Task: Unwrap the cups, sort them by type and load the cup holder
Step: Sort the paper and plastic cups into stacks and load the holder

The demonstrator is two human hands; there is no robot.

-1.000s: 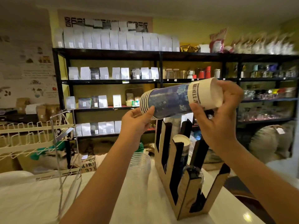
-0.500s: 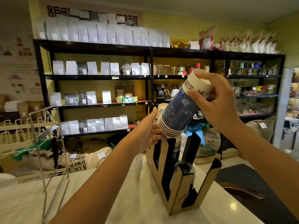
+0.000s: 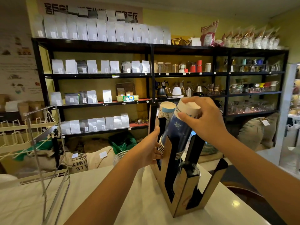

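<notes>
Tilting toward one o'clock, the dark blue stack of paper cups (image 3: 176, 132) is held with its rims partly inside a slot of the wooden cup holder (image 3: 180, 189). The right hand (image 3: 206, 120) is clamped over the stack's upper end, and the left hand (image 3: 150, 149) is closed around the lower rims at the holder's left wall.

A jam is judged the chief risk: with the stack leaning, a rim could be caught on the slot's edge and the cups pushed apart or crushed. The holder, narrow and tall, could also be tipped if the stack is pressed sideways instead of along the slot. A second, lighter stack (image 3: 167, 108) stands just beside it at eleven o'clock and could be knocked.

The holder is set on a white counter (image 3: 121, 200), with a wire rack (image 3: 37, 143) at nine o'clock. Black shelving (image 3: 97, 75) stocked with white bags, kettles and glassware is seen behind, and burlap sacks (image 3: 84, 158) lie on the floor below it.
</notes>
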